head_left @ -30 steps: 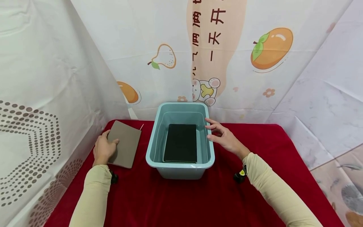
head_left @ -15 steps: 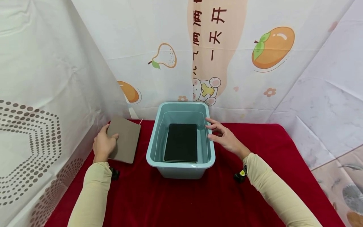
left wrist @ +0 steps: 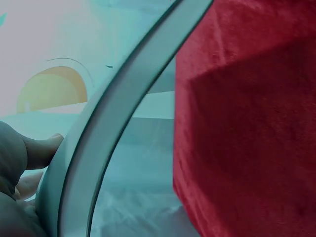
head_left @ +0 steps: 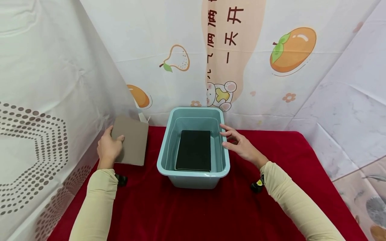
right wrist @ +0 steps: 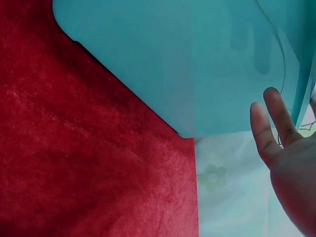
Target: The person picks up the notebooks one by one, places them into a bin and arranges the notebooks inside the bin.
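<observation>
My left hand (head_left: 109, 147) grips the left edge of a taupe hardcover notebook (head_left: 131, 141), thumb over its cover. It is tilted up off the red cloth, and a pale ribbon marker (head_left: 148, 119) pokes out at its top right corner. In the left wrist view the notebook (left wrist: 94, 138) shows edge-on, bowed, beside the thumb (left wrist: 44, 150). A light blue plastic basin (head_left: 193, 174) stands in the middle with a black book (head_left: 194, 150) flat inside. At its right rim is my right hand (head_left: 243, 147), fingers spread and loosely bent; the right wrist view shows two fingers (right wrist: 264, 131) by the basin's side.
A red velvet cloth (head_left: 187, 214) covers the table. Printed white curtains (head_left: 144, 43) hang behind it and along both sides, the left one close to my left hand and the notebook. Dark wrist devices (head_left: 256, 186) sit below both sleeves.
My left hand has lifted the notebook, its near edge rising from the cloth and the whole cover tipping up and away. The right hand stays at the basin rim. The view shifts slightly.
</observation>
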The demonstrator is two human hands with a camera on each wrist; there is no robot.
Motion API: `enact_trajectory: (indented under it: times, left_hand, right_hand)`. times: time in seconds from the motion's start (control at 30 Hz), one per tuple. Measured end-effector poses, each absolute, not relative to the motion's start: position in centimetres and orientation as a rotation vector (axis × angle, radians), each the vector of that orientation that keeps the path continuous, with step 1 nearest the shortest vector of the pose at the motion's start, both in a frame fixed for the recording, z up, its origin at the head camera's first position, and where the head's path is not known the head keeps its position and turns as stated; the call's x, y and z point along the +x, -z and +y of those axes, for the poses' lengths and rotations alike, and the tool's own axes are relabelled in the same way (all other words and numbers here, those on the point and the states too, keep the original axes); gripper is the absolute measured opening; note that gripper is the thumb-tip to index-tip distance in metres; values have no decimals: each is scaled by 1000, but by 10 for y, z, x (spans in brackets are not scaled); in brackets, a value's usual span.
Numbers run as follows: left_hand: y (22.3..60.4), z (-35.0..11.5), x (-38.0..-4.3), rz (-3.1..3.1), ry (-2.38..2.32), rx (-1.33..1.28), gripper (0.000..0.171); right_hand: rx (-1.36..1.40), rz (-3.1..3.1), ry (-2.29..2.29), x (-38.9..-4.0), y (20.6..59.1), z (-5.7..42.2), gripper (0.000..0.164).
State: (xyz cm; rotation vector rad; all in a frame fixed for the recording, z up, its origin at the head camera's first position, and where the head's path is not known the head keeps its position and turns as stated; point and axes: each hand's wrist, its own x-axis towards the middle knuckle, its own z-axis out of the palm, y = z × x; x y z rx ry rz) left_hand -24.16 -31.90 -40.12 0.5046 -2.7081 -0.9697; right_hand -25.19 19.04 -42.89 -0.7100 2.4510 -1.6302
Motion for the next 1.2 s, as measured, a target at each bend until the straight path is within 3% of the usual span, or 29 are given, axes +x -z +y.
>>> enact_trajectory:
  times: [1.2]
  left_hand:
    - [336, -290, -237, -2453, 1252, 463, 69]
  right_hand:
    - [-710, 2472, 1575, -254, 431, 191, 48]
